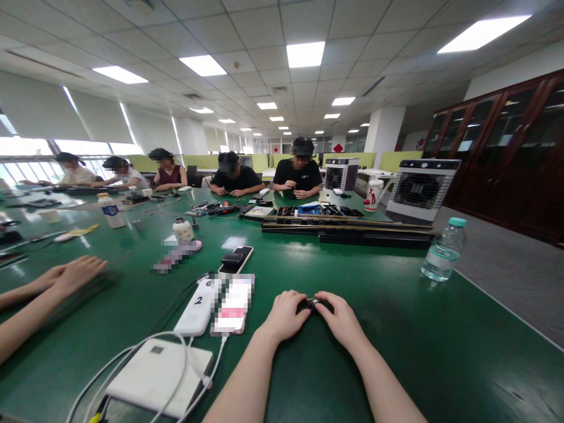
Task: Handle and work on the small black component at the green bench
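Note:
Both of my hands meet over the green tabletop [317,376], around a small dark part with a light, silvery piece [312,302]. My left hand [287,316] curls its fingers and thumb against the left side of it. From the right, my right hand [338,317] pinches it between thumb and fingertips. The fingers cover most of this part, and its kind is too small to make out. Left of my left hand lies a phone with a lit screen [232,305], a white cable plugged into its lower end.
A white power bank marked 2 [199,306], a flat white box [161,376] with looping cables, and a dark phone [237,259] lie left. A water bottle [444,249] stands right. Black rails [374,236] cross ahead. A neighbour's hands [79,275] rest left; several people sit beyond.

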Demonstrator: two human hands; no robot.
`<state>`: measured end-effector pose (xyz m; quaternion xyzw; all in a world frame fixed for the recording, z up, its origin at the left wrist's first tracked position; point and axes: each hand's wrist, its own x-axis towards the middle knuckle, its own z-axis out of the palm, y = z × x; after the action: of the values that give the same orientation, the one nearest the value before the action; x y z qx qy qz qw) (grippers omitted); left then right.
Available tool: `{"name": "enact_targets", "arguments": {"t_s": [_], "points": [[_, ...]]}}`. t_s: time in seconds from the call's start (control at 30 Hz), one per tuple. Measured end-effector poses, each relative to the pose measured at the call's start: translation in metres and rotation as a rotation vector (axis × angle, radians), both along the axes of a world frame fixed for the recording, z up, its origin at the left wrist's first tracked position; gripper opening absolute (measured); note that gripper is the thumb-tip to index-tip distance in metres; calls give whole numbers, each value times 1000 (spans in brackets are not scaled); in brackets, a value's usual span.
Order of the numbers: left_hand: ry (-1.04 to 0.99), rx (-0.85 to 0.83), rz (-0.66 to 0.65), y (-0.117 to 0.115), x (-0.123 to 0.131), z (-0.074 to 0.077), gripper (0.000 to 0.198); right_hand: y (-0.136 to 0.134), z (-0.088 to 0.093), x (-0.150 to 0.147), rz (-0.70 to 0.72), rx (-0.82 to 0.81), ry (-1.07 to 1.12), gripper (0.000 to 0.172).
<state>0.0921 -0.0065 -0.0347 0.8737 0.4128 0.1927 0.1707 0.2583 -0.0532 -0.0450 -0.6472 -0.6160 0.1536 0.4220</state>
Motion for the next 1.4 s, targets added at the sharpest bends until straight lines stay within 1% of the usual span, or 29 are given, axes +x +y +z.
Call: {"name": "enact_targets", "arguments": {"t_s": [0.23,0.4,0.5,0.6,0.83,1.03,1.13,1.4], "points": [[-3,-10,2,-2,0,3,34,-1,6,4,-81,34,113,30],[4,-20,5,-3,0,5,36,-1,9,10,-161,88,177,33],[0,-19,0,-2,0,5,36,-2,12,13,-214,130,204,38],[-6,-19,-4,-2,0,5,35,-3,15,16,-260,145,197,43],[1,-24,-7,-1,-1,4,34,-6,19,20,-340,226,168,43],[-13,-26,-4,-1,-2,4,34,-7,22,20,-349,234,148,43],[-10,-21,-6,-1,-2,4,33,-7,22,19,-319,215,109,43],[-4,-13,-9,-1,0,6,33,-5,18,16,-226,175,10,36]]}}
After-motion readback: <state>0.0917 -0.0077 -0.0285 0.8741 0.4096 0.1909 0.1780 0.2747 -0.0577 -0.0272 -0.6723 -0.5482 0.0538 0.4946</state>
